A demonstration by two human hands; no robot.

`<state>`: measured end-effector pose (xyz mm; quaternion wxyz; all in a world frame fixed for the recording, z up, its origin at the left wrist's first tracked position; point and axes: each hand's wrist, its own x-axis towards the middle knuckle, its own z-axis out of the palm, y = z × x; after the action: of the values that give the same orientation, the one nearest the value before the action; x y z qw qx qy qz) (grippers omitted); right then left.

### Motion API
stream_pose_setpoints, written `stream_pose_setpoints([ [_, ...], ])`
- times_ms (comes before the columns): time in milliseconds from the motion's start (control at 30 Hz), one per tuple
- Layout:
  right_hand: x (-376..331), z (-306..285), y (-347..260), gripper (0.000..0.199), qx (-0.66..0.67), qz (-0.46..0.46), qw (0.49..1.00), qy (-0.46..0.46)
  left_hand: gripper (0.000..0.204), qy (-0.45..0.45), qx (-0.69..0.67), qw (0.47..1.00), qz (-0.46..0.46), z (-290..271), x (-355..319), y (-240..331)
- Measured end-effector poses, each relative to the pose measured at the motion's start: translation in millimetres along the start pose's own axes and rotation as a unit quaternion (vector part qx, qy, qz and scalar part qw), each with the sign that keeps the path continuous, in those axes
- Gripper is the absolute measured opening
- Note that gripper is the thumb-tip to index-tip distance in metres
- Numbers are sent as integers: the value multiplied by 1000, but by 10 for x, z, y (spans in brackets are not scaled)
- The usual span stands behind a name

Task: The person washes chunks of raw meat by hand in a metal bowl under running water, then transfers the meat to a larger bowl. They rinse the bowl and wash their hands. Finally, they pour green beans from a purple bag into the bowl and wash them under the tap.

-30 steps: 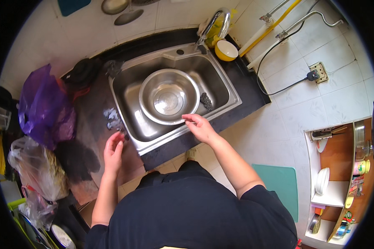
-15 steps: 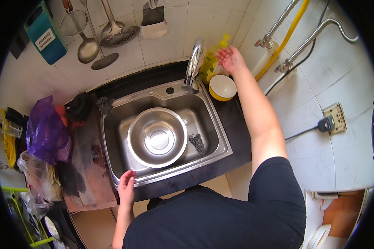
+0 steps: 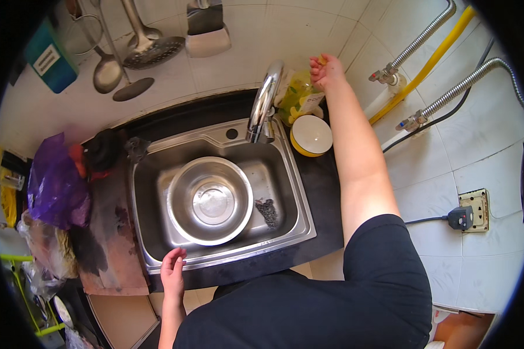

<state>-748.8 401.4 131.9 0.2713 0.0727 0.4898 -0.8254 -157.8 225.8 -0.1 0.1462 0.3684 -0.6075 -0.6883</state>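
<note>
Reaching past the tap (image 3: 264, 104), the right hand (image 3: 326, 68) pinches a small yellow piece above the bottle (image 3: 297, 96). The left hand (image 3: 173, 270) rests flat on the sink (image 3: 227, 256) rim, its grip holding nothing.

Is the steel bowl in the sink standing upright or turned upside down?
Upright. The bowl rests in the sink with its opening upward: its rim rings a shiny inside and a flat round bottom. It appears empty.

Single head-worn fisheye view, looking steeply down from above, fairly near sink (image 3: 157, 244), edges curved.
</note>
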Motion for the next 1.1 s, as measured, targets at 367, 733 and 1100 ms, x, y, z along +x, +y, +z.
stream_pose_setpoints([
  [367,76,-107,-30,35,-36,23,999,-16,29,-91,-25,995,33,197,493,138],
  [733,-1080,41,2111,23,129,236,957,-108,28,-160,-12,987,-25,340,654,-134],
  [1100,-632,5,2238,25,-445,-139,883,61,25,-169,-22,981,-91,562,872,-232],
])
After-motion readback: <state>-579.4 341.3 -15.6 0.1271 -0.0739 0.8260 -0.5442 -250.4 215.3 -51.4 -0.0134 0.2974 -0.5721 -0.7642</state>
